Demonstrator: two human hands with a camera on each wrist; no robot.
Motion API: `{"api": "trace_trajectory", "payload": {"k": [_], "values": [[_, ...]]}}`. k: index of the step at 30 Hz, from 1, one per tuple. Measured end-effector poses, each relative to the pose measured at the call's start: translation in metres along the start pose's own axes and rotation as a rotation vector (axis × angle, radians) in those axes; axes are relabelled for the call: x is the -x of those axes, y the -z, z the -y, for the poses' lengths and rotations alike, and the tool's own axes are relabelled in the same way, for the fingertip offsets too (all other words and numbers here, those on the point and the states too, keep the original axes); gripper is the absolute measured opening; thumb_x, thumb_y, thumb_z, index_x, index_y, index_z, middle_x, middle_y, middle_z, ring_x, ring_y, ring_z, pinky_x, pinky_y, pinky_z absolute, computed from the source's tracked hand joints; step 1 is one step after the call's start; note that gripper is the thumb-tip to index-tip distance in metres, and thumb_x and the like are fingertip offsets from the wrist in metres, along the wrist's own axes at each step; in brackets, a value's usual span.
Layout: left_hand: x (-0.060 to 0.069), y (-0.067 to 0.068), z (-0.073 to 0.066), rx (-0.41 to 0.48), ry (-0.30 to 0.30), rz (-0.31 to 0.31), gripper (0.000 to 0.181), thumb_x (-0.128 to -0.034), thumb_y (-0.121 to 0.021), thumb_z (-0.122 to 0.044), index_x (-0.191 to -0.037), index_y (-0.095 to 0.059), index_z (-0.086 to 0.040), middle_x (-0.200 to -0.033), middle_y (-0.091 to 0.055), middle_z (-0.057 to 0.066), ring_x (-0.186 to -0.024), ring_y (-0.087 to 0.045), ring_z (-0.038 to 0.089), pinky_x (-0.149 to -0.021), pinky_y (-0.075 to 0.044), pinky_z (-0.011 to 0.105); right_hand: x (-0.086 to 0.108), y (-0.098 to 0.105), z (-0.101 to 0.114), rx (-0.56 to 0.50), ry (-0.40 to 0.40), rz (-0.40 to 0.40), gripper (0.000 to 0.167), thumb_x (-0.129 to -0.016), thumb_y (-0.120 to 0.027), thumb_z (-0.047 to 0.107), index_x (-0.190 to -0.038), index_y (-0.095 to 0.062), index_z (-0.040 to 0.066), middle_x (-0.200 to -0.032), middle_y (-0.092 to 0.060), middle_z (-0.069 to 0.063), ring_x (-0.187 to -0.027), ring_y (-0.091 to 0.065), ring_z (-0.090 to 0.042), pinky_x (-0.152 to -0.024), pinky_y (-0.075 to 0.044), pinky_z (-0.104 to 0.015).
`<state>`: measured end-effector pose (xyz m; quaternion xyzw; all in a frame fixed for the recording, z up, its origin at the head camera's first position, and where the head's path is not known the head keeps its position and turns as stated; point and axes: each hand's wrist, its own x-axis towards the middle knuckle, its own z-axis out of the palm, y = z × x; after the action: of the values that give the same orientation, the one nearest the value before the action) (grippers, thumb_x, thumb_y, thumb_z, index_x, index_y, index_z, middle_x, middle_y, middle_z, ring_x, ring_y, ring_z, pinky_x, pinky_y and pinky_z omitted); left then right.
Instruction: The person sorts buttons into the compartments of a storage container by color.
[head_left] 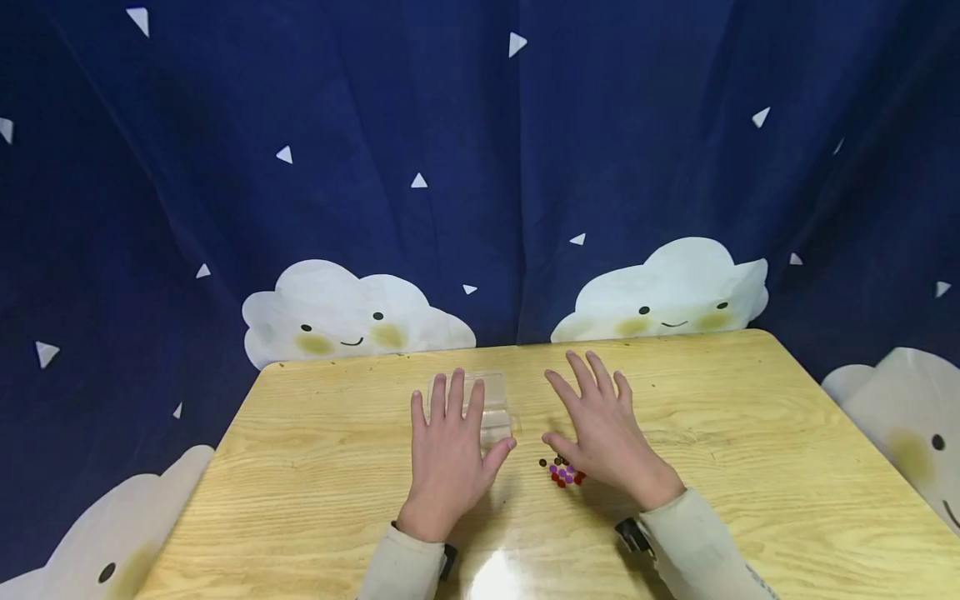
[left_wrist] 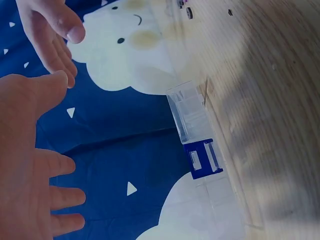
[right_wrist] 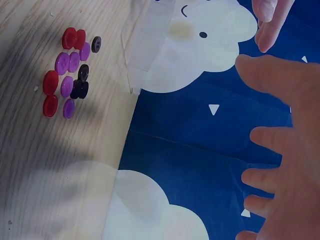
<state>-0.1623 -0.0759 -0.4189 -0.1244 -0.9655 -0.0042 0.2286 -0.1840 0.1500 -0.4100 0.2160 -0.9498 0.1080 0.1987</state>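
My left hand point(head_left: 447, 458), fingers spread and holding nothing, is over a clear plastic box point(head_left: 495, 414) and partly hides it in the head view. The left wrist view shows the transparent box point(left_wrist: 192, 112) with a dark blue piece point(left_wrist: 203, 159) at it. To the right, my right hand point(head_left: 611, 437) is also spread and holds nothing, above a small group of buttons. Red buttons point(right_wrist: 50, 82), purple buttons point(right_wrist: 62, 63) and black buttons point(right_wrist: 83, 73) lie close together in the right wrist view; the right hand may cover some in the head view.
The light wooden table point(head_left: 315, 467) has its back edge against a dark blue curtain point(head_left: 480, 167) printed with white triangles and smiling clouds. Dark bands point(head_left: 636, 535) are on both wrists. A bright reflection lies near the front middle of the tabletop.
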Motion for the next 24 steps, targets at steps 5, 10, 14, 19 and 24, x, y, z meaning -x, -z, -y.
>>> {"api": "trace_trajectory", "payload": {"k": [5,10,14,19,24], "values": [[-0.001,0.001,-0.001,0.015,0.000,-0.007,0.080,-0.0894,-0.053,-0.068,-0.148,-0.044,-0.016,-0.158,-0.038,0.014,-0.146,-0.033,0.037,-0.115,-0.029,0.063,0.000,0.002,-0.001,-0.013,-0.013,0.002,0.082,-0.077,-0.080,0.047,-0.145,-0.048,0.013,-0.158,-0.032,-0.021,-0.147,-0.022,-0.047,-0.107,-0.027,-0.074],[-0.002,0.004,0.000,0.104,-0.010,-0.066,0.068,-0.0897,-0.064,-0.052,-0.142,-0.050,-0.011,-0.150,-0.047,0.015,-0.138,-0.044,0.036,-0.111,-0.038,0.059,-0.002,0.003,0.001,-0.170,-0.043,0.006,0.074,-0.082,-0.078,0.039,-0.144,-0.049,0.010,-0.157,-0.036,-0.021,-0.147,-0.025,-0.046,-0.106,-0.031,-0.072],[-0.003,0.007,0.004,0.269,-0.013,-0.148,0.053,-0.0888,-0.070,-0.035,-0.133,-0.060,-0.007,-0.139,-0.058,0.014,-0.126,-0.056,0.034,-0.101,-0.048,0.054,-0.004,0.006,0.003,-0.390,-0.071,-0.023,0.060,-0.086,-0.075,0.026,-0.139,-0.054,0.006,-0.152,-0.044,-0.020,-0.143,-0.034,-0.044,-0.110,-0.034,-0.067],[-0.004,0.013,0.009,0.483,0.003,-0.188,0.043,-0.0882,-0.072,-0.026,-0.126,-0.065,-0.006,-0.129,-0.065,0.011,-0.117,-0.063,0.032,-0.094,-0.053,0.049,-0.004,0.006,0.003,-0.557,-0.093,-0.034,0.036,-0.090,-0.071,0.015,-0.125,-0.064,0.006,-0.139,-0.058,-0.016,-0.131,-0.053,-0.037,-0.104,-0.048,-0.057],[-0.003,0.020,0.013,0.583,0.006,-0.159,0.041,-0.0885,-0.073,-0.024,-0.125,-0.066,-0.008,-0.126,-0.067,0.009,-0.115,-0.064,0.028,-0.098,-0.053,0.044,-0.003,0.004,0.003,-0.619,-0.094,-0.011,0.027,-0.091,-0.069,0.013,-0.118,-0.068,0.009,-0.131,-0.064,-0.012,-0.124,-0.060,-0.033,-0.093,-0.055,-0.055]]}}
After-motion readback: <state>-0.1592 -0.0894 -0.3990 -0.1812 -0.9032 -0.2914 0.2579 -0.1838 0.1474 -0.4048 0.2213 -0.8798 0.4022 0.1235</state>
